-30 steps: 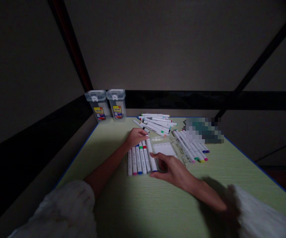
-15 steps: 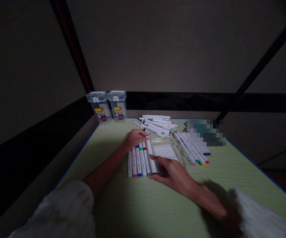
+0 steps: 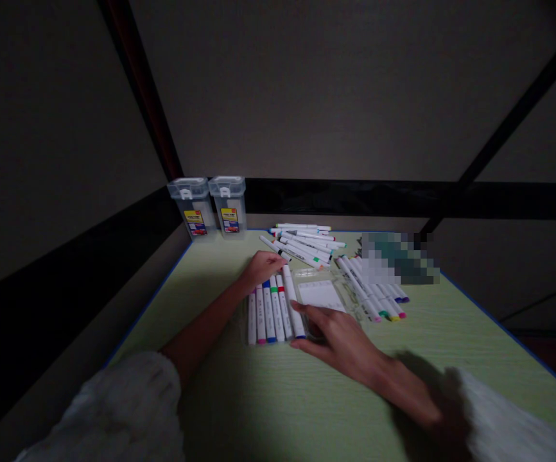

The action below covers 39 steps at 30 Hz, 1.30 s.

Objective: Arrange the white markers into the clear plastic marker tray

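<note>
A white marker [image 3: 289, 292] with a blue end lies tilted at the right side of a row of several white markers [image 3: 271, 317] in a clear plastic case [image 3: 245, 330]. My right hand [image 3: 338, 330] grips this marker's lower part between thumb and forefinger. At its upper end is my left hand [image 3: 261, 268], fingers drawn together, with the fingertips against or just above the marker's tip. Right of the row, a white insert [image 3: 321, 294] shows in the case's other compartment, partly covered by my right hand.
Loose markers [image 3: 304, 244] lie in a pile behind the case. More markers [image 3: 372, 289] rest to the right, next to a blurred-out greenish object [image 3: 398, 256]. Two lidded clear boxes [image 3: 194, 208] stand at the back left, against the wall.
My left fingertips have shifted slightly up and away from the marker's top end. My right hand and the marker look nearly unmoved.
</note>
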Available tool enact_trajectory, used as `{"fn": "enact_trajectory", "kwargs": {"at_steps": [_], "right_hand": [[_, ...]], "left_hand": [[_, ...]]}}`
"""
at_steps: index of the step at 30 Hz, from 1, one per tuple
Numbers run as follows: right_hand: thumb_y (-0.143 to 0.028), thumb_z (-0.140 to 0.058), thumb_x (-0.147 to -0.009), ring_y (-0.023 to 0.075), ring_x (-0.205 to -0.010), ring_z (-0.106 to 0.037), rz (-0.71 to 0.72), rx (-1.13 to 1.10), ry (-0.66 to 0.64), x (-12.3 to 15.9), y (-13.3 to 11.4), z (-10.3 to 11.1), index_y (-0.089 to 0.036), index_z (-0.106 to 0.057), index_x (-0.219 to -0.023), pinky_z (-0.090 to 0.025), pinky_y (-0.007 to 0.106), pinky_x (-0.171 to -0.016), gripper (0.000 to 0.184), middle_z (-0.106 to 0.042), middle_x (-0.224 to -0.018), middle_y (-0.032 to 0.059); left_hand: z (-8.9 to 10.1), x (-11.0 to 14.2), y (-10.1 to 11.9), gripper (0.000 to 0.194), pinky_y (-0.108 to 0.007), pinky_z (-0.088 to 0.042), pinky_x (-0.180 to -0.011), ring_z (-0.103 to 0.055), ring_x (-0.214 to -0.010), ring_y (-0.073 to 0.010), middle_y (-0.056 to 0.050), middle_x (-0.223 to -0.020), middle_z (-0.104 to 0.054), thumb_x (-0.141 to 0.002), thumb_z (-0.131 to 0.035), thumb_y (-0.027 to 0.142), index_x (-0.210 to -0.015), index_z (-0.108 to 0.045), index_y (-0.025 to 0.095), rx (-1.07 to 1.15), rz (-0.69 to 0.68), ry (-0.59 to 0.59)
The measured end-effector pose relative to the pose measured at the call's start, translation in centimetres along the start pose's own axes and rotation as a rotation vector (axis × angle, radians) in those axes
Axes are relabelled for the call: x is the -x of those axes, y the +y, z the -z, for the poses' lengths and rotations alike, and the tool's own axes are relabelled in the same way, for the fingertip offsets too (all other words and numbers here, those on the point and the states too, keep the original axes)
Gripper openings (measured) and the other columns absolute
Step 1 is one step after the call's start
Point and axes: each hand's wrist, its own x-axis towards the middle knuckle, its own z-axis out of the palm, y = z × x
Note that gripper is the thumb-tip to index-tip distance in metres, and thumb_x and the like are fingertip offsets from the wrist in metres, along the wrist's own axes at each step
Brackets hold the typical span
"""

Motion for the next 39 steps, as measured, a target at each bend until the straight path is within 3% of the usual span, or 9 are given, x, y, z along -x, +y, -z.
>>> {"fn": "enact_trajectory", "kwargs": {"at_steps": [9, 22, 30, 39], "right_hand": [[-0.046, -0.048, -0.078, 0.0157, -0.059, -0.053, 0.019, 0.037, -0.005, 0.0, 0.0, 0.3, -0.013, -0.046, -0.121, -0.037, 0.028, -0.055, 0.054, -0.06, -0.075, 0.0058], [-0.048, -0.043, -0.081, 0.0191, -0.074, -0.057, 0.051, 0.067, -0.015, 0.1, 0.3, 0.1, -0.014, -0.04, -0.125, -0.042, 0.031, -0.064, 0.055, -0.062, -0.088, 0.0085], [-0.044, -0.039, -0.084, 0.0205, -0.079, -0.054, 0.093, 0.126, 0.042, 0.0, 0.1, 0.5, -0.01, -0.043, -0.123, -0.042, 0.035, -0.07, 0.052, -0.06, -0.085, 0.0094], [-0.04, -0.037, -0.086, 0.0206, -0.081, -0.052, 0.115, 0.094, 0.132, 0.1, 0.2, 0.8, -0.011, -0.05, -0.112, -0.041, 0.035, -0.071, 0.041, -0.059, -0.086, 0.0092]], "left_hand": [[0.0, 0.2, 0.6, 0.012, -0.019, -0.041, -0.055, -0.054, -0.055, -0.009, -0.001, -0.056, -0.062, -0.066, -0.054, 0.014, -0.062, -0.064, 0.009, 0.02, 0.047, 0.013], [0.2, -0.3, -0.4, 0.018, -0.019, -0.041, -0.053, -0.053, -0.055, -0.0099, -0.001, -0.055, -0.061, -0.067, -0.053, 0.022, -0.062, -0.065, 0.01, -0.055, 0.001, 0.023], [0.3, 0.0, 0.7, 0.014, -0.02, -0.046, -0.061, -0.056, -0.056, -0.0083, -0.002, -0.059, -0.063, -0.067, -0.056, 0.019, -0.063, -0.065, 0.01, 0.146, 0.136, 0.064], [0.5, 0.4, 1.2, 0.006, -0.021, -0.048, -0.061, -0.055, -0.055, -0.0072, -0.001, -0.059, -0.062, -0.06, -0.064, 0.015, -0.061, -0.063, 0.009, 0.277, 0.155, 0.118]]}}
